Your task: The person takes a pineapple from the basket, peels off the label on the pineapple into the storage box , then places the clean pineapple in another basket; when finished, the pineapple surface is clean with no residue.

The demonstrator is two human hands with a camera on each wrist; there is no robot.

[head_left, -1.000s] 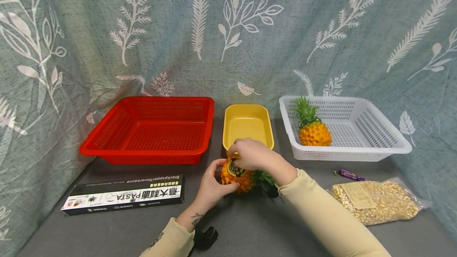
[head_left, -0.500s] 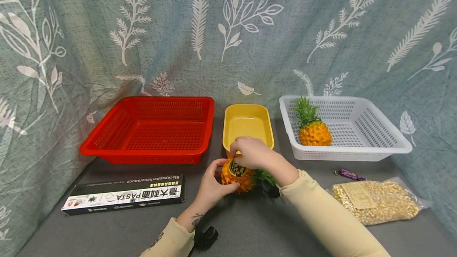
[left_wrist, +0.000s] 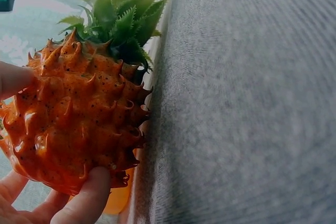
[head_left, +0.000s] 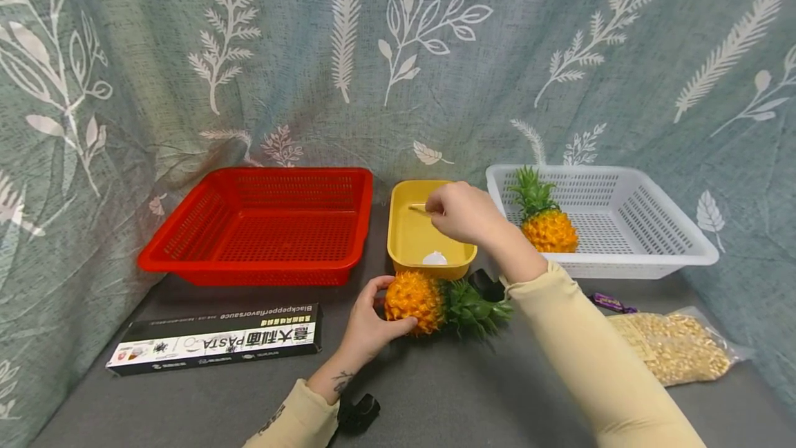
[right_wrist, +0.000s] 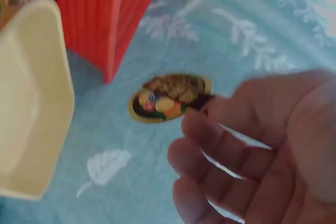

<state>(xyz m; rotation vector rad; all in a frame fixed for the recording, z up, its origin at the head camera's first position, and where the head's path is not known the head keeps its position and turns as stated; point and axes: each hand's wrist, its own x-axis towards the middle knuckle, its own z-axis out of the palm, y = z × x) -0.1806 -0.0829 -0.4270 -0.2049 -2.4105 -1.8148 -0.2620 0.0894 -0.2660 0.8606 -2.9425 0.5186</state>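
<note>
A small orange pineapple (head_left: 413, 301) with a green crown lies on its side on the grey table, leaves pointing right. My left hand (head_left: 368, 320) holds it at the base end, thumb in front and fingers behind; the left wrist view shows the fingertips on its spiky skin (left_wrist: 79, 114). Over the yellow tray (head_left: 398, 227), my right hand (head_left: 463, 211) pinches an oval label (right_wrist: 170, 98), dark and gold with a fruit picture, between thumb and index finger. A white round piece (head_left: 434, 258) lies inside the tray's near end.
At the left stands a red basket (head_left: 261, 275), with a black-and-white pasta box (head_left: 218, 339) before it. A white basket (head_left: 628, 265) on the right holds another pineapple (head_left: 550, 230). A purple-wrapped candy (head_left: 612, 303) and a bag of grains (head_left: 678, 348) lie in front.
My right hand has peeled the label off the pineapple and moved up and right, over the yellow tray. The tray's white piece has come into view. My left hand has stayed put.
</note>
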